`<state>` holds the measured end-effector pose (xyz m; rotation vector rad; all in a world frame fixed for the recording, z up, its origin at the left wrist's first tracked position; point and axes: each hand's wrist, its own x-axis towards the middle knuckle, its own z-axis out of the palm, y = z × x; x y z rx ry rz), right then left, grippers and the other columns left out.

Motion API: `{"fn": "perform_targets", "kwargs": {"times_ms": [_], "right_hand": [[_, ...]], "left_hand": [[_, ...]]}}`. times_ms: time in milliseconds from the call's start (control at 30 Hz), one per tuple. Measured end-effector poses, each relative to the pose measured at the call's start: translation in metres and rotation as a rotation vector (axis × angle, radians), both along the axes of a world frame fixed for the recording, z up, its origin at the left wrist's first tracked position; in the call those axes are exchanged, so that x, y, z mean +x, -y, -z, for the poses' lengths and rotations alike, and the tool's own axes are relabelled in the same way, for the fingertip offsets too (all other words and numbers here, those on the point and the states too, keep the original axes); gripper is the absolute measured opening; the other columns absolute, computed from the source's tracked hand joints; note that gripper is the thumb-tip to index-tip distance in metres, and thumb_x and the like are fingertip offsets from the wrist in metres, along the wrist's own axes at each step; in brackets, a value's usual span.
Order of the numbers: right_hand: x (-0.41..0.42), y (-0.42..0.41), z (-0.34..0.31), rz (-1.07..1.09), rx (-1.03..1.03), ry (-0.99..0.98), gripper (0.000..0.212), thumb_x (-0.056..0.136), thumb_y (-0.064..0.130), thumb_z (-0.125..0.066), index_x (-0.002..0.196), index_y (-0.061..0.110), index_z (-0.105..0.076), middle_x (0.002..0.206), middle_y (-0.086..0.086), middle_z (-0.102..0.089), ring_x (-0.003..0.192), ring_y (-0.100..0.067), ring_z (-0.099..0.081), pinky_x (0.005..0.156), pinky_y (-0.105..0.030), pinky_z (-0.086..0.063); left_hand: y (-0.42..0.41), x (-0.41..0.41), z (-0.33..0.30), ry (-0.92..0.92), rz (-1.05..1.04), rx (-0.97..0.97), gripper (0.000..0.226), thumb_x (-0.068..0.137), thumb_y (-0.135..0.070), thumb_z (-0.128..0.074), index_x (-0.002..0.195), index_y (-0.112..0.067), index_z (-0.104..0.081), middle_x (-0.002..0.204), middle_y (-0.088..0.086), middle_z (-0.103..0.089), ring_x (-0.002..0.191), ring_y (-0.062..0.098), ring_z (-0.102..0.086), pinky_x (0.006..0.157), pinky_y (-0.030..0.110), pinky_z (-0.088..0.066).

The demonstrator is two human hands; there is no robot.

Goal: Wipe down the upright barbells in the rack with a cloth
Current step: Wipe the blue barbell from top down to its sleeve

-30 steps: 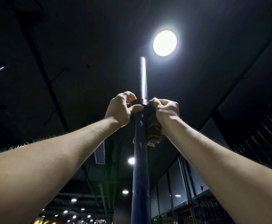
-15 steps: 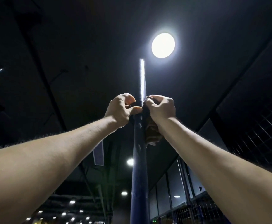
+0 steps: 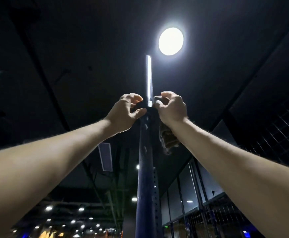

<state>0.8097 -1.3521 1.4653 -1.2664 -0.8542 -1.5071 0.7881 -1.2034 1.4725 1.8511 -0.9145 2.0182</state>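
Raised overhead, the left hand (image 3: 125,114) pinches a dark collar on the upright barbell (image 3: 146,177) between curled fingers and thumb, while the right hand (image 3: 172,107), just beside it, grips a frayed brownish cloth (image 3: 167,140) hanging below its wrist against the bar.

The slim upright silver metal barbell (image 3: 149,78) looked polished, catching a bright streak of glare. The thick dark-blue painted metal post (image 3: 146,177) below it had a smooth, faintly glossy coat with punched holes. The crumpled brown cloth (image 3: 168,140) appeared soft, matt and frayed at its edge.
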Motion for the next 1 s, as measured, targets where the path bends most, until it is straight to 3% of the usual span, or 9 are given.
{"fn": "perform_targets", "kwargs": {"times_ms": [133,300,500,567,633,700,800,900,1000], "right_hand": [[-0.019,-0.013,-0.004,0.163,-0.130,0.155,0.021,0.084,0.029,-0.065,0.104,0.024,-0.060,0.107,0.001,-0.066,0.102,-0.023,-0.059,0.086,-0.034,-0.048],[0.016,-0.006,-0.008,-0.258,0.014,0.118,0.010,0.077,0.017,-0.074,0.087,0.019,-0.076,0.091,0.000,-0.074,0.092,-0.021,-0.067,0.089,-0.037,-0.053],[0.037,0.000,-0.009,-0.562,0.058,-0.024,0.011,0.074,0.011,-0.077,0.077,0.021,-0.076,0.080,-0.001,-0.075,0.083,-0.022,-0.071,0.084,-0.042,-0.057],[0.030,0.004,-0.009,-0.477,0.021,-0.006,0.011,0.073,0.011,-0.077,0.079,0.021,-0.077,0.083,-0.001,-0.075,0.087,-0.022,-0.070,0.087,-0.040,-0.056],[0.019,0.009,-0.011,-0.254,-0.058,0.035,0.015,0.076,0.011,-0.073,0.086,0.020,-0.078,0.092,-0.002,-0.074,0.095,-0.021,-0.067,0.091,-0.035,-0.053],[0.004,0.013,-0.011,0.113,-0.160,0.139,0.019,0.081,0.010,-0.066,0.092,0.020,-0.077,0.102,-0.002,-0.070,0.103,-0.022,-0.062,0.092,-0.030,-0.049],[-0.011,0.012,-0.006,0.480,-0.304,0.343,0.023,0.086,0.011,-0.059,0.099,0.021,-0.075,0.114,0.001,-0.059,0.108,-0.027,-0.052,0.091,-0.038,-0.047],[-0.009,0.012,-0.001,0.540,-0.371,0.410,0.027,0.089,0.012,-0.058,0.108,0.025,-0.072,0.121,0.009,-0.056,0.110,-0.027,-0.047,0.093,-0.043,-0.045],[0.005,0.017,0.002,0.407,-0.317,0.425,0.028,0.085,0.005,-0.061,0.104,0.020,-0.074,0.115,0.002,-0.062,0.106,-0.029,-0.057,0.095,-0.041,-0.046]], "left_hand": [[0.008,-0.009,-0.007,0.059,-0.099,-0.004,0.029,0.082,-0.010,-0.071,0.109,-0.008,-0.062,0.110,0.012,-0.057,0.091,0.017,-0.057,0.079,0.017,-0.040],[0.001,-0.001,-0.011,0.052,-0.013,-0.029,0.025,0.080,-0.014,-0.074,0.103,-0.010,-0.065,0.103,0.006,-0.062,0.087,0.016,-0.062,0.073,0.011,-0.044],[-0.009,0.017,-0.001,-0.179,0.525,-0.081,0.020,0.082,-0.007,-0.070,0.093,-0.021,-0.061,0.091,-0.003,-0.061,0.087,0.015,-0.058,0.079,0.023,-0.045],[-0.010,0.020,0.005,-0.243,0.649,-0.084,0.018,0.081,-0.010,-0.068,0.093,-0.022,-0.061,0.091,-0.002,-0.060,0.093,0.017,-0.057,0.087,0.027,-0.045],[-0.009,0.016,0.008,-0.258,0.593,-0.085,0.018,0.083,-0.013,-0.067,0.097,-0.022,-0.060,0.100,0.001,-0.059,0.101,0.019,-0.056,0.098,0.032,-0.043],[-0.008,0.008,0.007,-0.144,0.259,-0.080,0.023,0.087,-0.015,-0.066,0.107,-0.019,-0.057,0.113,0.004,-0.056,0.108,0.018,-0.056,0.099,0.028,-0.043],[0.000,-0.006,0.002,0.030,-0.144,-0.046,0.037,0.084,-0.018,-0.070,0.118,-0.012,-0.056,0.115,0.000,-0.050,0.105,0.012,-0.052,0.091,0.019,-0.039],[0.006,-0.013,-0.003,0.052,-0.143,-0.061,0.033,0.081,-0.017,-0.073,0.111,-0.012,-0.061,0.105,-0.001,-0.059,0.093,0.013,-0.058,0.079,0.017,-0.042],[0.009,-0.009,-0.004,0.042,-0.066,-0.096,0.024,0.080,-0.010,-0.074,0.102,-0.010,-0.063,0.088,-0.007,-0.060,0.077,0.009,-0.059,0.069,0.008,-0.043]]}}
